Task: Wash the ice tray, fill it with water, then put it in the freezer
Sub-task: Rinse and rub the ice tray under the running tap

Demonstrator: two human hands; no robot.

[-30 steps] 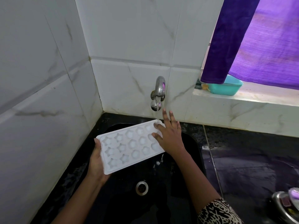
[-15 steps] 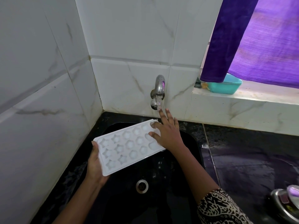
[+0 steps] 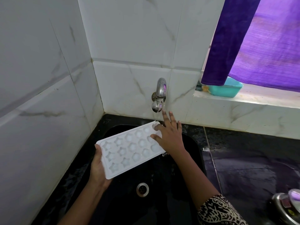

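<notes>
A white ice tray (image 3: pixel 128 148) with star and round cups is held tilted over the black sink (image 3: pixel 191 143). My left hand (image 3: pixel 97 169) grips its near left end from below. My right hand (image 3: pixel 170 135) lies flat on the tray's far right end, fingers spread, with thumb and fingertips on the cups. A thin stream of water falls from the steel tap (image 3: pixel 159 95) on the wall onto the tray's far corner, and water drips off the right edge.
The sink drain (image 3: pixel 142 189) lies below the tray. White tiled walls close the left and back. A wet black counter (image 3: pixel 251 159) runs to the right, with a steel vessel (image 3: pixel 287 207) at its near edge. A teal tub (image 3: pixel 225 90) sits on the sill under a purple curtain (image 3: pixel 253 41).
My right hand has slid a little toward the tap over the tray's far end. The tray stays under the stream in my left hand.
</notes>
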